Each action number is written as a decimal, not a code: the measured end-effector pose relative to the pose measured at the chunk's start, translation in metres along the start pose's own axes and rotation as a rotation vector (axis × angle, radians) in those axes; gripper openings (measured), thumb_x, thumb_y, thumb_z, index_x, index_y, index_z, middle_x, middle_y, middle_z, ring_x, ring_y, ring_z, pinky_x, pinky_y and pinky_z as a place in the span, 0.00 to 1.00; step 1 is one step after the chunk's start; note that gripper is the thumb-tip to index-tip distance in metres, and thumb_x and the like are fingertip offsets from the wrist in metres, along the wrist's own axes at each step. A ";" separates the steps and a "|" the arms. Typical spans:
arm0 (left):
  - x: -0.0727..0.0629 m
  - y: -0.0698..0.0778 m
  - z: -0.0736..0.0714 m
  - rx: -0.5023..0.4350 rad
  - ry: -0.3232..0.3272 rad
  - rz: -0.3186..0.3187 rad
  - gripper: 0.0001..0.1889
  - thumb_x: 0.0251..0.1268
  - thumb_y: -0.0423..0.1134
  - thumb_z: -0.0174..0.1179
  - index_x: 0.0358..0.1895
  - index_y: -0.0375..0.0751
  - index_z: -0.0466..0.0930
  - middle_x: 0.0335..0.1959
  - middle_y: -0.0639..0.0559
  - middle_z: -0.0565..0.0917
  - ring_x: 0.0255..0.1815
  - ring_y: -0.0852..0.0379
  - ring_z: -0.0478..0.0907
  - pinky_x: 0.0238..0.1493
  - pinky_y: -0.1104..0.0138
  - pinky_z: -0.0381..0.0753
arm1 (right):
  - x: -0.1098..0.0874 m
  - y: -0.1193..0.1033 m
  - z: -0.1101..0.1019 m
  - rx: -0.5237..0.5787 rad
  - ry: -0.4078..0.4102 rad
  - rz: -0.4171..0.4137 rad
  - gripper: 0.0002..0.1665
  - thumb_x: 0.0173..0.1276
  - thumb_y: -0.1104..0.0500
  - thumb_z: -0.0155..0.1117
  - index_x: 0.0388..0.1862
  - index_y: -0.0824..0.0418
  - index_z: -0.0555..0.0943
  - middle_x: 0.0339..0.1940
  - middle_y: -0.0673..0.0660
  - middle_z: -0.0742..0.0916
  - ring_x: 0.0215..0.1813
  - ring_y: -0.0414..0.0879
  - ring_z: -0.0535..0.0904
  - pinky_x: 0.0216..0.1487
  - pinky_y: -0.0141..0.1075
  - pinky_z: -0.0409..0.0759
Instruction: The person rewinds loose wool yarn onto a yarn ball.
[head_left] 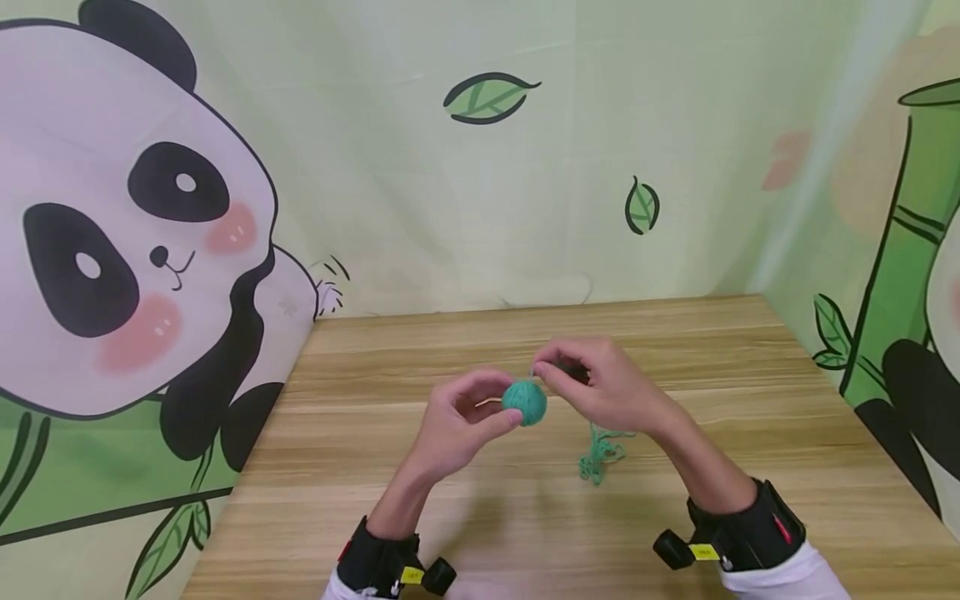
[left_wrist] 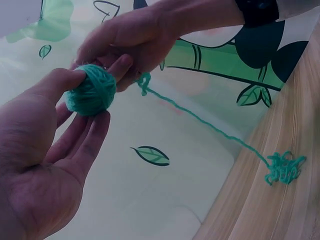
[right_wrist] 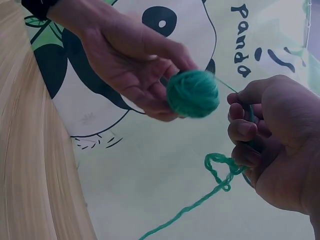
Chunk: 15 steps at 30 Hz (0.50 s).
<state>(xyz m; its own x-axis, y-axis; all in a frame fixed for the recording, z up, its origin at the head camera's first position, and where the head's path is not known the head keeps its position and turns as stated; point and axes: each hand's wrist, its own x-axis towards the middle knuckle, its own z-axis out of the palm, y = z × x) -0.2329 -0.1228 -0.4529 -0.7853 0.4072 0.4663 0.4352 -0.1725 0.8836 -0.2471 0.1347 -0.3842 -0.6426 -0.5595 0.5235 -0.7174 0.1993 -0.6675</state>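
A small ball of teal yarn [head_left: 524,403] is held above the table between the thumb and fingers of my left hand [head_left: 459,423]. Just to its right, my right hand [head_left: 604,382] pinches the strand [right_wrist: 226,85] that runs taut from the ball, as the right wrist view shows. More yarn passes through the curled right fingers, and a small tangled loop [right_wrist: 220,165] hangs below them. From there a single strand [left_wrist: 200,120] drops to a loose heap of yarn [left_wrist: 285,169] on the tabletop. The right fingertips are partly hidden behind the ball in the left wrist view.
The wood-grain table [head_left: 375,367] spreads under both hands. Behind it hangs a pale green cloth backdrop [head_left: 405,208] with a printed panda and leaves, and its side panels flank the table. Each wrist wears a black camera strap [head_left: 750,525].
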 end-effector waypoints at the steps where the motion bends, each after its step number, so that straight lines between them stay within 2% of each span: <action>1: 0.000 0.001 0.001 -0.011 -0.014 0.002 0.19 0.75 0.26 0.73 0.64 0.24 0.83 0.55 0.57 0.92 0.56 0.62 0.91 0.61 0.66 0.95 | 0.000 0.001 0.000 -0.004 0.002 -0.002 0.09 0.83 0.70 0.65 0.47 0.60 0.90 0.25 0.46 0.78 0.26 0.34 0.68 0.26 0.28 0.69; 6: -0.001 0.005 0.003 -0.057 -0.057 0.007 0.20 0.74 0.24 0.72 0.65 0.21 0.81 0.56 0.58 0.92 0.56 0.63 0.90 0.59 0.68 0.95 | 0.000 0.008 0.000 0.005 0.003 0.015 0.09 0.85 0.69 0.65 0.47 0.59 0.90 0.26 0.47 0.79 0.26 0.35 0.70 0.27 0.29 0.72; 15: -0.002 0.012 0.006 -0.065 -0.071 0.007 0.21 0.75 0.25 0.72 0.66 0.21 0.80 0.58 0.58 0.92 0.58 0.63 0.90 0.59 0.69 0.94 | -0.005 0.031 0.014 0.098 -0.015 0.113 0.10 0.88 0.65 0.63 0.49 0.59 0.91 0.28 0.50 0.83 0.26 0.36 0.71 0.27 0.29 0.72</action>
<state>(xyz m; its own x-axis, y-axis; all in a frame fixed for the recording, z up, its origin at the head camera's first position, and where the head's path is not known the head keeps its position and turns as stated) -0.2238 -0.1202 -0.4436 -0.7486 0.4676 0.4700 0.4091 -0.2320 0.8825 -0.2628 0.1323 -0.4148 -0.7130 -0.5504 0.4344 -0.6107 0.1830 -0.7704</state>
